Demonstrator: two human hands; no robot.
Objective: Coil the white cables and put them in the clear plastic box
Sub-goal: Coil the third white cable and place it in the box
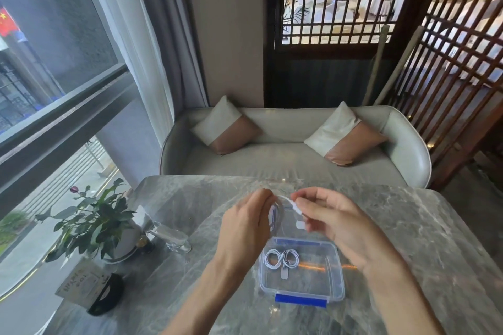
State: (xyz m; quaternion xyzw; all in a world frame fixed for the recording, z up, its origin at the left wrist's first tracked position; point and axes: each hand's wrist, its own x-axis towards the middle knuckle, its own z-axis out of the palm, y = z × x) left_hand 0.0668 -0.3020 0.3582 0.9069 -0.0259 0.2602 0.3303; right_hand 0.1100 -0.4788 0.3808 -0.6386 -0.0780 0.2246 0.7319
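A clear plastic box [333,266] with a blue latch stands open on the marble table, near me. Inside it, at the left, lies one coiled white cable [281,258]. Above the box's far edge both hands hold a second white cable [285,199]. My left hand [245,228] grips its gathered loops, which hang down beside the palm. My right hand [334,223] pinches the cable's free end by its white plug; a short arc of cable runs between the two hands. Another white plug hangs just below the right fingers.
A potted plant [95,223] in a white pot stands at the table's left, with a clear glass holder [171,236] beside it. A card stand [84,285] on a black base sits at the near left. A grey sofa [294,155] with two cushions lies beyond the table.
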